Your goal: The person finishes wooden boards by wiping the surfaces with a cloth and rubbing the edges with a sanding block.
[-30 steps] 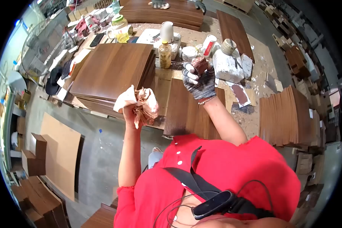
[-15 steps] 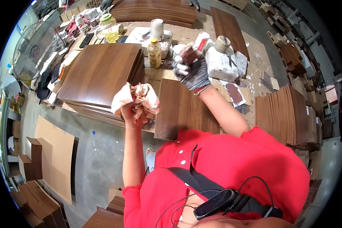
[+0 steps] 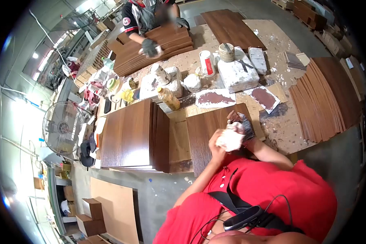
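My left hand (image 3: 216, 143) grips a crumpled, stained rag (image 3: 231, 138) close to my chest. My right hand (image 3: 245, 127), in a dark speckled glove, is pressed against the rag and holds a small reddish-brown block (image 3: 233, 117), mostly hidden. Both hands hover over the near end of a dark wood panel (image 3: 205, 132) lying flat on the workbench. My red shirt fills the lower frame.
A stack of brown panels (image 3: 130, 136) lies left of the panel. Beyond stand an oil bottle (image 3: 168, 99), a red-and-white can (image 3: 207, 63), white putty-caked blocks (image 3: 236, 72) and sanding sheets (image 3: 214, 98). Thin veneer sheets (image 3: 327, 95) pile at right. A co-worker (image 3: 150, 18) handles panels at the far side.
Both hands came down and together near my chest, the rag now against the gloved hand. The view swung upward, revealing the co-worker and more of the bench.
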{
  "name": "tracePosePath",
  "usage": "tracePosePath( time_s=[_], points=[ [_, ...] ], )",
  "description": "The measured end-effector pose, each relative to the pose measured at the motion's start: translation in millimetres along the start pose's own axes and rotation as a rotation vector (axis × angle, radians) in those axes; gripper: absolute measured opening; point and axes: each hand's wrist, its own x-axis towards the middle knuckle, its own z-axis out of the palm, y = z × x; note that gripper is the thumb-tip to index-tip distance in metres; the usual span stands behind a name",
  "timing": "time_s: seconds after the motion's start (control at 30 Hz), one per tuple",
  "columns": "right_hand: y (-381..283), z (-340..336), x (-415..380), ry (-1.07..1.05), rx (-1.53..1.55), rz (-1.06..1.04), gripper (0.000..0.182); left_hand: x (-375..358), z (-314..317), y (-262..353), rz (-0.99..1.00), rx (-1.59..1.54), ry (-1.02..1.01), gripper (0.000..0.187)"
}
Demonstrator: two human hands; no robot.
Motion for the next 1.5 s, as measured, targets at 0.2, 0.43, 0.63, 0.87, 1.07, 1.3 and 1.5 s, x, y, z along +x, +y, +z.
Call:
tracePosePath(
  time_s=[0.2, 0.43, 0.63, 0.87, 1.07, 1.3, 1.5],
  points=[
    [-13, -52, -23, 0.282, -0.414, -0.365, 0.023, 3, -30, 12, 0.248, 0.771, -0.813, 0.05],
    [-13, -57, -27, 0.291, -0.729, -0.449, 0.023, -9, -65, 13, 0.129, 1.066, -0.778, 0.058],
    [16, -35, -29, 0.45, -0.954, -0.544, 0.03, 6, -84, -12, 0.015, 1.258, -0.568, 0.061],
    [12, -61, -13, 0.478, -1.228, -0.599, 0.038, -48, -99, 18, 0.224, 1.026, -0.874, 0.057],
    [-6, -81, 13, 0.529, -0.958, -0.31, 0.038, -53, -93, 6, 0.206, 1.099, -0.724, 0.061],
    [123, 32, 15, -0.135, -2.634, -0.84, 0.027, -71, -74, -43, 0.09, 1.288, -0.522, 0.061],
    [155, 43, 49, -1.001, -2.747, -0.948, 0.036, -77, -78, -104, 0.339, 1.21, -0.407, 0.071]
  ],
)
